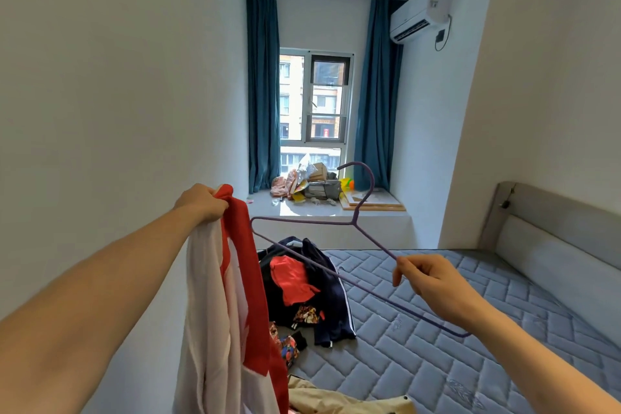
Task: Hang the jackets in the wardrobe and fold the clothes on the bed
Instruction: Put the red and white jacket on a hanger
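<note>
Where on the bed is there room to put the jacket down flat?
The bare mattress is free between the pile of clothes and the headboard, under the right hand holding the hanger. The left edge by the wall is crowded with the pile and a beige garment. The left hand holds the jacket.

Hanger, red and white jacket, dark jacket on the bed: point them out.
hanger (304,220): head view, top bar near the neck.
red and white jacket (245,265): head view, red front panel.
dark jacket (331,296): head view, navy body.
</note>
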`<action>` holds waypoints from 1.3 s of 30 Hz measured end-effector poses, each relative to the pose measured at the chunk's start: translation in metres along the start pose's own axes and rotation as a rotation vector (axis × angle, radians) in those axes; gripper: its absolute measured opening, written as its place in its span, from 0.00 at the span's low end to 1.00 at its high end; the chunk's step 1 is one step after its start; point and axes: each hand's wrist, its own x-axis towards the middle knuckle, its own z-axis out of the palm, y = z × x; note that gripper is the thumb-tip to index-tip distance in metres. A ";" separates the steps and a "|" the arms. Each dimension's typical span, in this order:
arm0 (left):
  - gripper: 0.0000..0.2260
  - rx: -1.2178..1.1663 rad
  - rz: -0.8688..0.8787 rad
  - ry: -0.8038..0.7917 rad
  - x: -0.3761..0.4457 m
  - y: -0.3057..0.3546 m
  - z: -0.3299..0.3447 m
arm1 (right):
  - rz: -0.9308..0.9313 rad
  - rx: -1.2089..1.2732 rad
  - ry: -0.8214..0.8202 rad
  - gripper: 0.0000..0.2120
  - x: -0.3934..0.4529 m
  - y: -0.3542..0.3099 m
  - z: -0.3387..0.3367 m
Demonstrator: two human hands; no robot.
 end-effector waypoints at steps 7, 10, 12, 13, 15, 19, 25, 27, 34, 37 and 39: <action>0.09 -0.180 0.073 -0.044 -0.009 0.009 0.005 | -0.025 -0.019 -0.003 0.21 0.001 0.000 0.018; 0.04 -0.253 0.211 -0.072 -0.021 0.037 0.013 | -0.047 -0.050 -0.003 0.22 0.004 0.000 0.037; 0.06 -0.296 0.297 -0.091 -0.030 0.055 0.015 | -0.056 -0.044 0.028 0.22 0.006 -0.002 0.048; 0.07 -0.311 0.333 -0.097 -0.034 0.062 0.015 | -0.054 -0.029 0.049 0.22 0.007 -0.003 0.051; 0.08 -0.349 0.378 -0.104 -0.042 0.073 0.015 | -0.043 0.006 0.099 0.23 0.010 -0.004 0.056; 0.11 -0.438 0.476 -0.136 -0.058 0.080 0.012 | -0.036 0.046 0.147 0.24 0.010 -0.004 0.064; 0.11 -0.197 0.656 -0.298 -0.073 0.059 0.006 | -0.023 0.198 0.226 0.26 0.008 -0.010 0.077; 0.14 -0.208 0.676 -0.333 -0.075 0.050 0.003 | -0.019 0.223 0.224 0.26 0.002 -0.005 0.082; 0.19 0.175 0.786 -0.581 -0.086 0.094 0.007 | -0.031 0.286 0.242 0.30 -0.001 0.020 0.060; 0.12 -0.003 0.821 -0.437 -0.078 0.121 -0.010 | -0.059 0.304 0.254 0.28 0.009 0.025 0.052; 0.10 0.087 0.911 -0.220 -0.064 0.129 -0.010 | -0.070 0.336 0.259 0.28 0.015 0.024 0.047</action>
